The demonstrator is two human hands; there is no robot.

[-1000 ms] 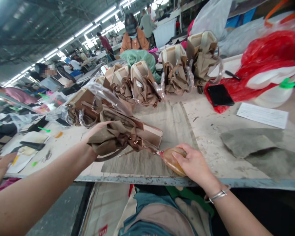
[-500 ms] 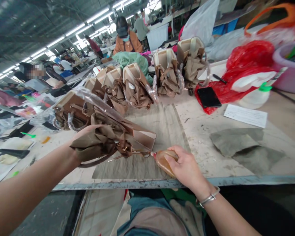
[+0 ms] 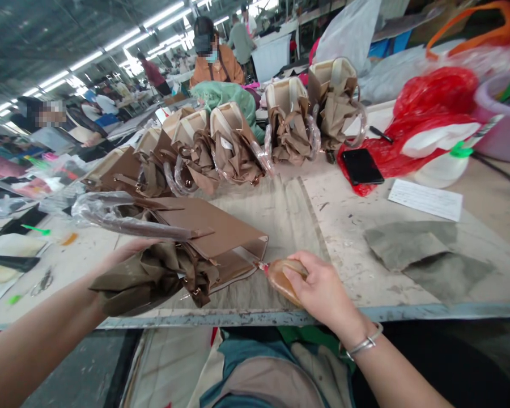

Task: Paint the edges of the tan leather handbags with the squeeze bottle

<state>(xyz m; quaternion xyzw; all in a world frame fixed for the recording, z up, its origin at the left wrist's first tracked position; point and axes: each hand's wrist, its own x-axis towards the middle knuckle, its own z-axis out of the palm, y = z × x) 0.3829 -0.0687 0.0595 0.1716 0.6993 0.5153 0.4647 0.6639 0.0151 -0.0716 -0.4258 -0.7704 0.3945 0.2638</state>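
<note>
My left hand [image 3: 125,252] grips a brown handbag [image 3: 204,232] that lies tilted on its side over the table's front edge, crumpled brown paper [image 3: 148,277] spilling from its mouth and a plastic-wrapped handle [image 3: 123,218] sticking out left. The hand's fingers are mostly hidden behind the bag. My right hand [image 3: 321,289] is closed round an amber squeeze bottle [image 3: 280,277] whose red tip [image 3: 261,265] touches the bag's lower corner. Both rest over a grey mat [image 3: 280,221].
A row of similar stuffed brown handbags [image 3: 233,141] stands across the table's far side. A black phone [image 3: 362,166], red plastic bag [image 3: 433,113], white paper slip [image 3: 425,199] and grey cloth pieces [image 3: 425,249] lie to the right. Other people work at tables behind.
The handbag has been turned and lowered: its flat brown side now faces up and the paper-stuffed mouth points toward me. The bottle tip stays at the bag's corner.
</note>
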